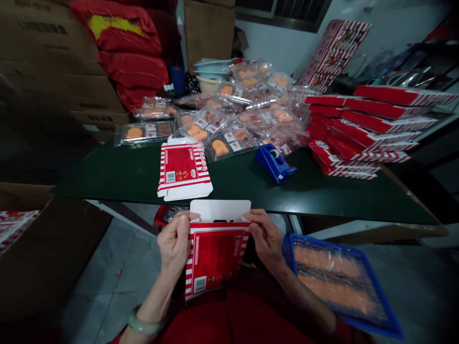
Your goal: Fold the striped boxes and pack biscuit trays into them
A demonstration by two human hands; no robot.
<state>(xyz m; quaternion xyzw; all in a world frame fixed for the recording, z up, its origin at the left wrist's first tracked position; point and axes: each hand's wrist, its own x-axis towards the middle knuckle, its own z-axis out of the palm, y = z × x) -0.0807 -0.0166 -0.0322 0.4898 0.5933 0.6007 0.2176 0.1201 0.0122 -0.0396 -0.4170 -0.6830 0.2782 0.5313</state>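
I hold a red and white striped carton (pixel 215 253) upright over my lap, its white top flap open and pointing away from me. My left hand (pixel 174 243) grips the carton's left edge near the top, fingers curled round it. On the right edge near the top, my right hand (pixel 264 236) pinches the carton. A green bangle (pixel 143 326) sits on my left wrist. A flat carton of the same kind (pixel 183 171) lies on the dark green table (pixel 118 174) just ahead.
Several clear packs of orange food (pixel 229 119) cover the table's far side. A blue tape dispenser (pixel 275 163) stands at centre right. Flat red cartons (pixel 358 129) are stacked at right. A blue tray of wrapped orange items (pixel 337 282) sits by my right knee. Brown boxes stand at left.
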